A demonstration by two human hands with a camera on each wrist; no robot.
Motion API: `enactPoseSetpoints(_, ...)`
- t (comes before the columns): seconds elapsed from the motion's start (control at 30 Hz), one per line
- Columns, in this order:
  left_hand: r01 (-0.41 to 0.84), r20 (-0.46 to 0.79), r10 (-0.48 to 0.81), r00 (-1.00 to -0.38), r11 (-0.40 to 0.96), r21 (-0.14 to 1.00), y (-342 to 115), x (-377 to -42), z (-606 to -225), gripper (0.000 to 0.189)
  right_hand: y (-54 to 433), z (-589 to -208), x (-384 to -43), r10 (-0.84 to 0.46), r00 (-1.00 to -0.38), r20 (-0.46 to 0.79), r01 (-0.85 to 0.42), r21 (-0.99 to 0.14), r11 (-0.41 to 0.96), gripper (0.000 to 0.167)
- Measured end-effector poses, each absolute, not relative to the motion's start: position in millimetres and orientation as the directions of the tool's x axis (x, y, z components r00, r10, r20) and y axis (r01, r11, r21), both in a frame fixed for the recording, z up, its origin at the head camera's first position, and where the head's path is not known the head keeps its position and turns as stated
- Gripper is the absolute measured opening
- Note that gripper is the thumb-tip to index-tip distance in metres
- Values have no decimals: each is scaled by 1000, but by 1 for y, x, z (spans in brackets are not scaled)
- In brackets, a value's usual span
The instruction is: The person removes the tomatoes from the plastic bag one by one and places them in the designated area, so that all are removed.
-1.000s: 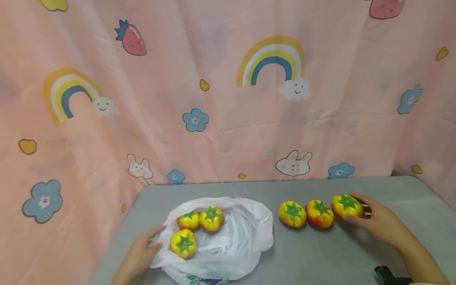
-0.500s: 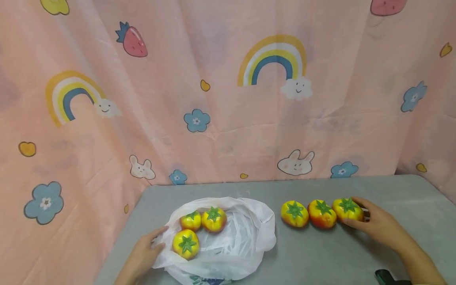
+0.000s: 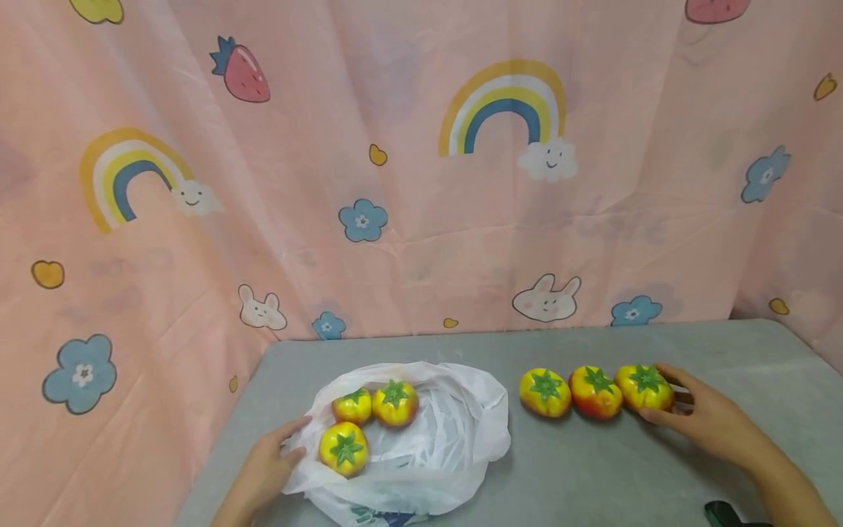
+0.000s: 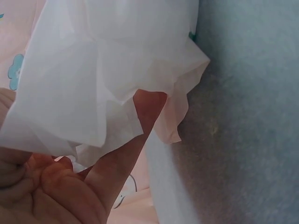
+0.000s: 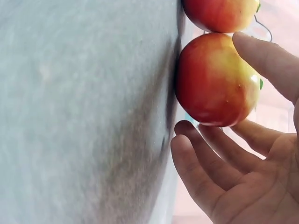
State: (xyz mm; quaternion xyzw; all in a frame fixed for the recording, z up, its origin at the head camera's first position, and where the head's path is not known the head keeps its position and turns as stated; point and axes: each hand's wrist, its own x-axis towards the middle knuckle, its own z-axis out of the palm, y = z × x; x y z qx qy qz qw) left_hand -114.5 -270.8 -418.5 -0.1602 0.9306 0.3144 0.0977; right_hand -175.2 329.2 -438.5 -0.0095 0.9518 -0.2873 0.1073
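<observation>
My left hand (image 3: 263, 465) holds the left rim of an open white plastic bag (image 3: 454, 483). In the left wrist view, the bag's thin film (image 4: 74, 70) covers part of that hand's fingers. Three yellow-red tomatoes with green star-shaped tops, one of them the front tomato (image 3: 343, 448), lie inside. To the right, my right hand (image 3: 714, 424) has thumb and fingers around the end tomato (image 3: 644, 391) of a row of three. The right wrist view shows the thumb against this tomato (image 5: 215, 88), with some fingers apart from it. It rests on the table, touching the middle tomato (image 3: 595, 395).
All this is on a grey table (image 3: 560, 476). Left of the row's middle piece lies another tomato (image 3: 544, 395), beside the bag. A dark object (image 3: 721, 514) shows near the right forearm at the bottom edge. A pink patterned curtain (image 3: 421, 278) hangs behind the table.
The right-hand tomato has come down slightly, level with the row, and my right hand has shifted a little right and downward. My left hand stays on the bag. The head view moved slightly.
</observation>
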Motion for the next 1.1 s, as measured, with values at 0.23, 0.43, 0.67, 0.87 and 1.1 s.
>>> enactPoseSetpoints(0.23, -353, -275, -234, -933, 755, 553, -271, -113, -418, 51, 331, -433, -170, -96, -986, -140, -2, -554, 833, 101)
enactPoseSetpoints(0.43, -375, -294, -247, -923, 749, 546, -270, -114, -417, 51, 329, -425, -171, -98, -989, -114, -21, -543, 840, 101)
enactPoseSetpoints(0.67, -374, -290, -250, -924, 755, 538, -269, -115, -419, 51, 322, -411, -170, -56, -994, -98, 0, -497, 868, 101)
enactPoseSetpoints(0.87, -367, -285, -247, -926, 762, 534, -269, -115, -419, 51, 295, -386, -168, -47, -999, -18, -33, -477, 878, 96)
enactPoseSetpoints(1.1, -345, -255, -240, -937, 761, 549, -269, -113, -417, 52, 247, -360, -167, -134, -988, 74, -153, -514, 844, 88)
